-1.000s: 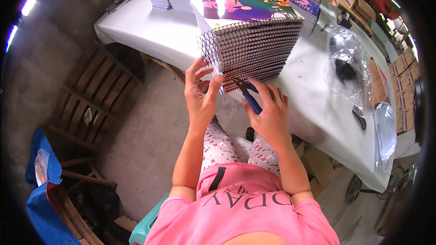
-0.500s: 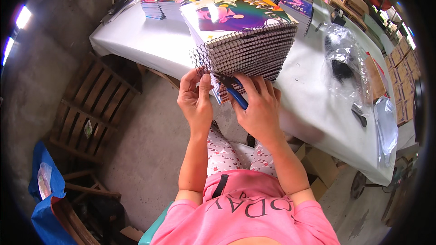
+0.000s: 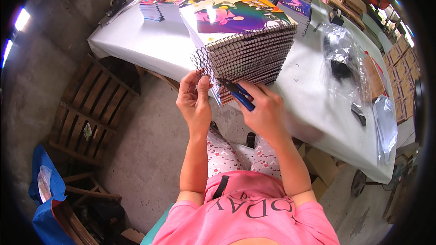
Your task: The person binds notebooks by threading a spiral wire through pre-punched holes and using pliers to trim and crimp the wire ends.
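Right hand (image 3: 265, 109) on my feed is clamped on blue-handled wire nippers (image 3: 245, 102), cutting end aimed left at the lower corner of a tall stack of spiral-bound notebooks (image 3: 252, 56). Tip is right by the bottom coils; from this far off I can't tell if it touches wire. Left hand (image 3: 194, 100) is up at the same corner, palm side partly turned to me, thumb and fingertips drawn close beside the loose coil ends (image 3: 202, 61) (black, poking out past the stack's left side). Can't tell whether those fingers pinch a wire.

Notebook stack sits at the near edge of the table, coil side facing the wearer, shiny multicolour cartoon cover on top. Table has a white tablecloth (image 3: 131, 34). Behind the stack I get more notebook piles (image 3: 154, 12), in rows. Right of it, well apart: crumpled clear plastic bag (image 3: 347, 54), with a black-handled tool (image 3: 359, 117) near its lower end. Far right, cardboard boxes (image 3: 402, 79) piled up. Left, off the table: slatted wooden rack (image 3: 86, 109), blue cloth (image 3: 47, 213) below.
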{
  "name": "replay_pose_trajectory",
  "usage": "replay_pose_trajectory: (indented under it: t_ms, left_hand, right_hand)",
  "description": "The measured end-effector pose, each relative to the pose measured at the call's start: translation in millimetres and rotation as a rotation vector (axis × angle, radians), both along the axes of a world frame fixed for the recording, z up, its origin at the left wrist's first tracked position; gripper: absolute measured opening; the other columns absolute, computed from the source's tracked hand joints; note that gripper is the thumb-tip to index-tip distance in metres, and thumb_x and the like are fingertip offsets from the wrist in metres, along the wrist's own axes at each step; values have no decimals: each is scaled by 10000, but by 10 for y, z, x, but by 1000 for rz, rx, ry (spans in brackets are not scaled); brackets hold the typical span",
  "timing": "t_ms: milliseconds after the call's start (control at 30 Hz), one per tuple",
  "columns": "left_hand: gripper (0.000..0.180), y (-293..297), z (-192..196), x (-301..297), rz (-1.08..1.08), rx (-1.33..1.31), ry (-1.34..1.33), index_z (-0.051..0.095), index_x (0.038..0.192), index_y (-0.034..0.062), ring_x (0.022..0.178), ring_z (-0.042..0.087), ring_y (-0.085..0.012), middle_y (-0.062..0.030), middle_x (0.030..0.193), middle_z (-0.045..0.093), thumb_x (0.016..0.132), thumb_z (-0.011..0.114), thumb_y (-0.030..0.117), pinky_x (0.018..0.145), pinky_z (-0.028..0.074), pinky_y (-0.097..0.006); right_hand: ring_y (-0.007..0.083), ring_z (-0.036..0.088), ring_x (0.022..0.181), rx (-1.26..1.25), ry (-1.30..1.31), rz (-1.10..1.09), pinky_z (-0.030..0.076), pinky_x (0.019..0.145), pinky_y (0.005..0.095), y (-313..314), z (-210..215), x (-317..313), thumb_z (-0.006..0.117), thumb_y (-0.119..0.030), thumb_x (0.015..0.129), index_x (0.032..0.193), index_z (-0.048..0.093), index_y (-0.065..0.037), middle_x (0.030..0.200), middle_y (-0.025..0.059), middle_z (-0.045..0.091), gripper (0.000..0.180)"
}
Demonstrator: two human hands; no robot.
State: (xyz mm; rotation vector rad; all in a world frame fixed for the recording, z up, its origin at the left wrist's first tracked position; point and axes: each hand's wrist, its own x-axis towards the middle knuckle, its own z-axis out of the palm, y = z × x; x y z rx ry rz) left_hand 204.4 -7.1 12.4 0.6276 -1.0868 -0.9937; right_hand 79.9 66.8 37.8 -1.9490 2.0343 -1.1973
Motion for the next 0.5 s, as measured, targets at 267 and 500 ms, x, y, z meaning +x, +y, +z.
replay_pose_trajectory:
  t_ms: [267, 500]
  left_hand:
    - [212, 32, 12, 9, -24, 5, 11, 562, 1020, -30, 812, 586, -104, -60, 895, 611, 874, 598, 119, 682, 510, -242]
    - [197, 48, -30, -11, 26, -41, -38, 559, 1018, -33, 800, 576, -95, -59, 885, 596, 872, 595, 93, 674, 511, -237]
  right_hand:
    - [257, 522, 890, -213, 209, -107, 367, 807, 420, -29, 123, 45, 679, -188, 687, 1057, 582, -139, 918, 56, 533, 385]
    - [264, 564, 806, -239, 204, -65, 441, 729, 399, -99, 117, 89, 689, -158, 662, 1033, 580, -130, 851, 66, 547, 388]
